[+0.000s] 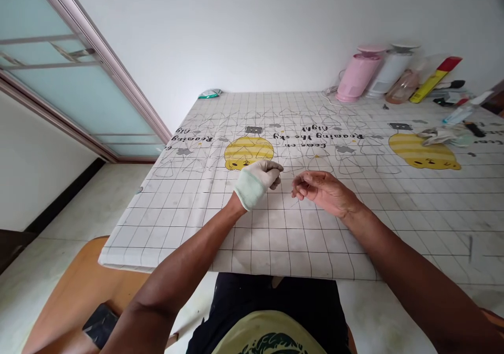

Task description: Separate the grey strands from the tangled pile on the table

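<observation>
My left hand wears a pale glove with a mint cuff. Its fingers are closed in a pinch above the table, and whatever they hold is too small or hidden to name. Just to the right, with a small gap between, my bare right hand has its fingers curled in toward the thumb; what they grip, if anything, cannot be made out. Beneath both lies a white checked tablecloth printed with yellow bears and lettering. Thin grey, roughly triangular outlines run in rows beyond my hands; I cannot tell whether they are wire or print.
Along the wall stand a pink cylinder-shaped device, a white one, a bottle and a yellow-red box. A crumpled glove lies at right. A green-white packet sits at the far left corner. A wooden stool stands below left.
</observation>
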Motion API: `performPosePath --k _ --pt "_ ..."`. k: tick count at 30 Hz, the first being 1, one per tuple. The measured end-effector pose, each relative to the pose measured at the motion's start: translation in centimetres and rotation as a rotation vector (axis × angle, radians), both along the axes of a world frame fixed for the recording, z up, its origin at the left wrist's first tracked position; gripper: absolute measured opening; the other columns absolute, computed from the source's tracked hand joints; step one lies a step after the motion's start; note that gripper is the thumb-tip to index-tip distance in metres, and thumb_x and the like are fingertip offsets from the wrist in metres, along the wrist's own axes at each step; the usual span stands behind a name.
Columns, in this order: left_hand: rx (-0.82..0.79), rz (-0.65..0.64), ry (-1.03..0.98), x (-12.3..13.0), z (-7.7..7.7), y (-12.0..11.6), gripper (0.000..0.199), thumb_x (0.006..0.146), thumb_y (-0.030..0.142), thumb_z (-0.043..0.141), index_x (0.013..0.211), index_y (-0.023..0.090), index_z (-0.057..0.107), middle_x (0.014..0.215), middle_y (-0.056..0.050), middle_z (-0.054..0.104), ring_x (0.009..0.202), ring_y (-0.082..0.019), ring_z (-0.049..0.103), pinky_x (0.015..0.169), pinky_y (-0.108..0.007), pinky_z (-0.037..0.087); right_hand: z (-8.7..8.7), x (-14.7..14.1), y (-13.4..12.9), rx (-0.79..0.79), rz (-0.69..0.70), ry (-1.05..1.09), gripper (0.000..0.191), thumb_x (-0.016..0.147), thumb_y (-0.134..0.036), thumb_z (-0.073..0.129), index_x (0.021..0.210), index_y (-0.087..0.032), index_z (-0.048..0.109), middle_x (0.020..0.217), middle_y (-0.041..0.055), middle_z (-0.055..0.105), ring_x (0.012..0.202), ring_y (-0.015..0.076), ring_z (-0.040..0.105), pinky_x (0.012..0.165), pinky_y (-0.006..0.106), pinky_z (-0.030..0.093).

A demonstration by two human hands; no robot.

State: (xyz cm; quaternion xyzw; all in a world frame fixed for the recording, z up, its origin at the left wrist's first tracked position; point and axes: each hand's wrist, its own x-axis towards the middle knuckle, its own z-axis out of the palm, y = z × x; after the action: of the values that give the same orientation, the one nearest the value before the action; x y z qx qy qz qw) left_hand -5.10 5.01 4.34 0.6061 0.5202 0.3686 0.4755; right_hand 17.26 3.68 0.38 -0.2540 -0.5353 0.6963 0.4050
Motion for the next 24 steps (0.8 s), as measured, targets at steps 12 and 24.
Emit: performPosePath --k 12,24 --pt "-0.12 -0.241 -0.158 -2.3 0.8 0.1 0.027 0.098 0.038 0.06 0.087 0.017 0.073 0.066 -0.002 0.066 0.059 -0.013 0.061 0.066 -0.028 0.056 0.4 -0.2 -0.2 0.03 -0.068 -0.071 0.042 0.097 -0.055 0.072 0.072 -0.022 0.072 0.063 0.0016 0.056 0.067 0.02 0.057 0.072 0.041 0.052" --pt "-0.178 -0.07 -0.172 -1.5 -0.1 0.8 0.021 0.096 0.028 0.057 0.084 0.018 0.07 0.063 -0.002 0.067 0.057 -0.013 0.061 0.057 -0.027 0.05 0.5 -1.3 -1.4 0.34 -0.55 -0.568 0.038 0.104 -0.051 0.062 0.116 -0.02 0.079 0.08 0.0042 0.066 0.07 0.0179 0.06 0.068 0.035 0.053"
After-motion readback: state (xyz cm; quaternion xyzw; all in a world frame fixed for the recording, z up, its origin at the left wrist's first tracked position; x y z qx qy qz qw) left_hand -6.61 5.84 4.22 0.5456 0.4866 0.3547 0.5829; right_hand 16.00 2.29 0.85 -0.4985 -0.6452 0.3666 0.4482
